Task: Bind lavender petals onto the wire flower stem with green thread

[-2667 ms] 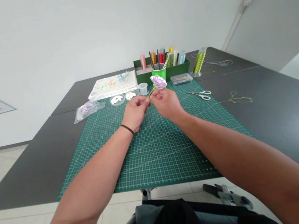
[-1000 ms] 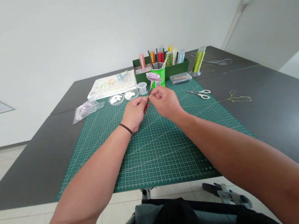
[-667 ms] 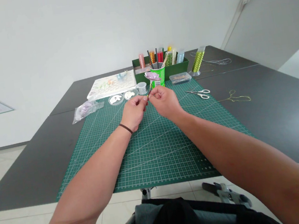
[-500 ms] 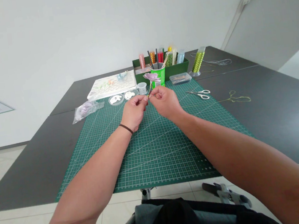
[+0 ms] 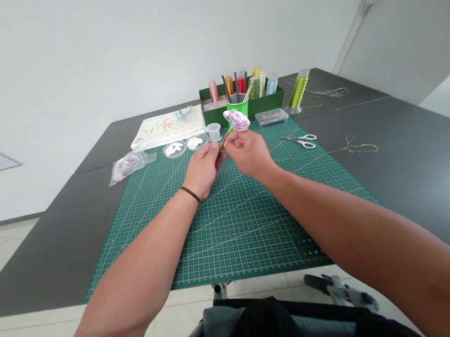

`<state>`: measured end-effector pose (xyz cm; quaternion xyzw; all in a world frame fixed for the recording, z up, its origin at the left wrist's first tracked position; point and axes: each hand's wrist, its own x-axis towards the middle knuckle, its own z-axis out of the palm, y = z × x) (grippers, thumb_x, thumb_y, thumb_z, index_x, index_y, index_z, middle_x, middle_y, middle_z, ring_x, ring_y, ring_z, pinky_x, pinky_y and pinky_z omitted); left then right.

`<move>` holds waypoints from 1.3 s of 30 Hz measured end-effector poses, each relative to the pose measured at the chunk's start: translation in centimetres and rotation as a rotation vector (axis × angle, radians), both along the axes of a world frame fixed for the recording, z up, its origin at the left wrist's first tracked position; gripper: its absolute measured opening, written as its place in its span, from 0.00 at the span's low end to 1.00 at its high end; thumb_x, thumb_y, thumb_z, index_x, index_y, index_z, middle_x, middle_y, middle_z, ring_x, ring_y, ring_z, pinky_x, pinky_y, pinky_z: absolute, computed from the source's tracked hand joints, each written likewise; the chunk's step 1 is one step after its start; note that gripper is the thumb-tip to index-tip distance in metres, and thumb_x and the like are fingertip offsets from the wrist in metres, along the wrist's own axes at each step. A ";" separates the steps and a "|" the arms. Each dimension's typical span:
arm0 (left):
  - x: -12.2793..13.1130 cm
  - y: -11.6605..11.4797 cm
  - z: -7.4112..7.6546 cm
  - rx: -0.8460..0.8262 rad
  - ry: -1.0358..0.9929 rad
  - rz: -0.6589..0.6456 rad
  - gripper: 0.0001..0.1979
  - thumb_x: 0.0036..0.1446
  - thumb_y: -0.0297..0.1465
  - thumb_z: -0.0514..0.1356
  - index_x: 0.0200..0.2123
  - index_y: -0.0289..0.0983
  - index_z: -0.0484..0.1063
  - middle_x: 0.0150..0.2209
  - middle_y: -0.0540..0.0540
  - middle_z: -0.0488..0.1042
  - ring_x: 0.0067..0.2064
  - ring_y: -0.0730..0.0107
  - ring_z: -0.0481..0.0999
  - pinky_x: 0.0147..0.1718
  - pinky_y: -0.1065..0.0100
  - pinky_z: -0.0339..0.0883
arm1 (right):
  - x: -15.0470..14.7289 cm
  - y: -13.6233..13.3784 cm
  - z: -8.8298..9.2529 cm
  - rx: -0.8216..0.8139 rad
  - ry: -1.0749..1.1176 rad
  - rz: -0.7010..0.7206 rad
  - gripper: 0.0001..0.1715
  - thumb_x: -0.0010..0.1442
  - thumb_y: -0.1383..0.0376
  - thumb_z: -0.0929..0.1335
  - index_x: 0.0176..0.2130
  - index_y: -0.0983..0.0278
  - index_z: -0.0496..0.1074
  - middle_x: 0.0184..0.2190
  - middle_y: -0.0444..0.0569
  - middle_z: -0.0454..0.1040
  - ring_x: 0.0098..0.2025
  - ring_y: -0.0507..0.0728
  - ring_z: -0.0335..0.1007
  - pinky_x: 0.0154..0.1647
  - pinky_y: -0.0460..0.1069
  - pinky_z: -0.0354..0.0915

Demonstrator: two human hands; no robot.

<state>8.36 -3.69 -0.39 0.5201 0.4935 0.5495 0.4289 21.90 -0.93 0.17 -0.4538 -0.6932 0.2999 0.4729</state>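
Note:
A pale purple artificial flower (image 5: 238, 119) on a thin yellow-green stem is held above the far part of the green cutting mat (image 5: 242, 232). My left hand (image 5: 203, 170) pinches the lower stem between thumb and fingers. Close beside it, my right hand (image 5: 249, 153) has its fingers closed at the stem just below the bloom. A fine thread seems to run from the right hand toward the loose yellow-green thread (image 5: 358, 146) on the table. The bloom faces toward me and partly covers the green can (image 5: 242, 107) behind it.
Behind the hands are two round dishes of white pieces (image 5: 174, 149), a clear spool (image 5: 214, 132) and a green box (image 5: 212, 116) with colored thread tubes. White-handled scissors (image 5: 304, 141) lie right, near a yellow-green thread cone (image 5: 298, 92). A plastic bag (image 5: 129, 165) lies left.
The flower has tipped and turned, so its bloom now faces me and sits slightly further right. Both hands stay in nearly the same place, still at the stem.

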 end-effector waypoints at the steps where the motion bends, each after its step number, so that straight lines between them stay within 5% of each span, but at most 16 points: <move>1: 0.0 0.0 0.0 -0.005 0.013 0.000 0.18 0.73 0.33 0.59 0.27 0.37 0.71 0.25 0.51 0.69 0.25 0.76 0.61 0.26 0.71 0.54 | 0.0 0.0 -0.1 0.006 -0.005 0.007 0.13 0.63 0.68 0.69 0.27 0.59 0.67 0.16 0.35 0.55 0.22 0.50 0.51 0.29 0.51 0.50; 14: 0.0 -0.3 0.3 -0.048 -0.016 0.013 0.07 0.68 0.27 0.65 0.34 0.37 0.74 0.23 0.55 0.69 0.24 0.76 0.68 0.25 0.72 0.57 | -0.1 0.0 -0.4 0.016 0.053 -0.027 0.11 0.61 0.71 0.70 0.29 0.59 0.67 0.18 0.34 0.57 0.24 0.51 0.53 0.31 0.51 0.52; 22: 0.1 -0.2 0.2 0.012 0.005 -0.033 0.19 0.72 0.28 0.58 0.25 0.36 0.70 0.23 0.53 0.67 0.23 0.77 0.60 0.25 0.70 0.51 | -0.1 0.1 -0.4 0.001 0.053 -0.010 0.11 0.63 0.71 0.69 0.30 0.59 0.67 0.17 0.34 0.58 0.23 0.50 0.52 0.30 0.51 0.51; 33: -0.3 0.0 0.1 -0.007 0.082 0.066 0.05 0.65 0.28 0.66 0.35 0.37 0.76 0.23 0.55 0.69 0.24 0.76 0.65 0.26 0.71 0.58 | -0.1 -0.3 0.2 -0.005 0.053 -0.034 0.13 0.61 0.72 0.70 0.28 0.60 0.66 0.16 0.33 0.54 0.22 0.50 0.52 0.29 0.50 0.50; 39: -0.2 0.1 0.0 0.024 0.072 0.024 0.19 0.72 0.30 0.58 0.25 0.36 0.72 0.20 0.53 0.65 0.23 0.76 0.60 0.25 0.69 0.52 | 0.0 -0.1 0.0 -0.001 0.015 0.013 0.14 0.63 0.70 0.69 0.27 0.60 0.68 0.15 0.35 0.59 0.21 0.50 0.53 0.28 0.51 0.51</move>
